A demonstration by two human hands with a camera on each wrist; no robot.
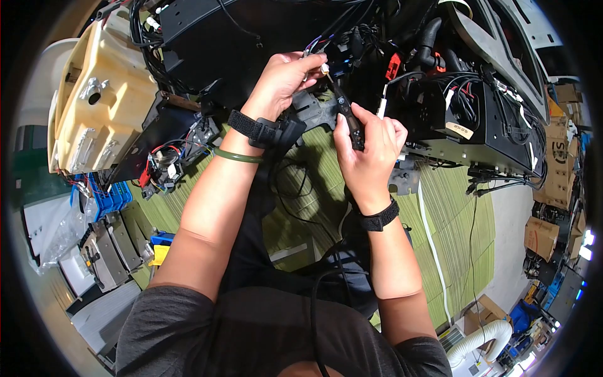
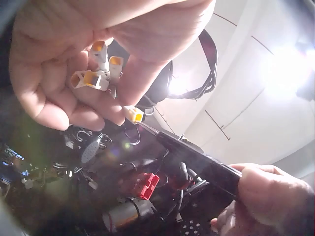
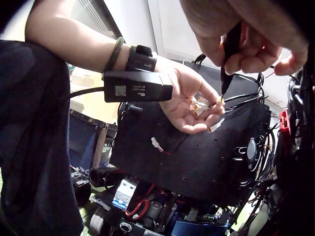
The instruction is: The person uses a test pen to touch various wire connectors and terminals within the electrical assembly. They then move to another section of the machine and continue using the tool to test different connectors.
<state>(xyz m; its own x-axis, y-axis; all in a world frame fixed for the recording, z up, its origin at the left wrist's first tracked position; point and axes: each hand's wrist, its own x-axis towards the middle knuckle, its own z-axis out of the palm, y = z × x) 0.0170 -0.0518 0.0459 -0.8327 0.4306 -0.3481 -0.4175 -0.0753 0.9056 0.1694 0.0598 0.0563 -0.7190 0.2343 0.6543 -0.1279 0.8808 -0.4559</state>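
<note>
Connector [image 2: 132, 113] pinched by left hand [image 1: 281, 80], thumb against finger, other fingers loosely curled beside more connectors [image 2: 101, 58]. Probe [image 1: 343, 108] gripped in curled right hand [image 1: 372, 151], tip [image 2: 147, 129] at yellow opening [image 2: 139, 118]. Tip best aligned with opening, pressure light.

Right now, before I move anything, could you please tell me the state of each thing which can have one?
left hand: pinching a connector
right hand: gripping the black tool
pinched connector: held, yellow end facing the tool
black tool: in use position, tip at the connector
other connectors: gathered in the left palm
loose connector: unplugged
green bangle: worn
</note>
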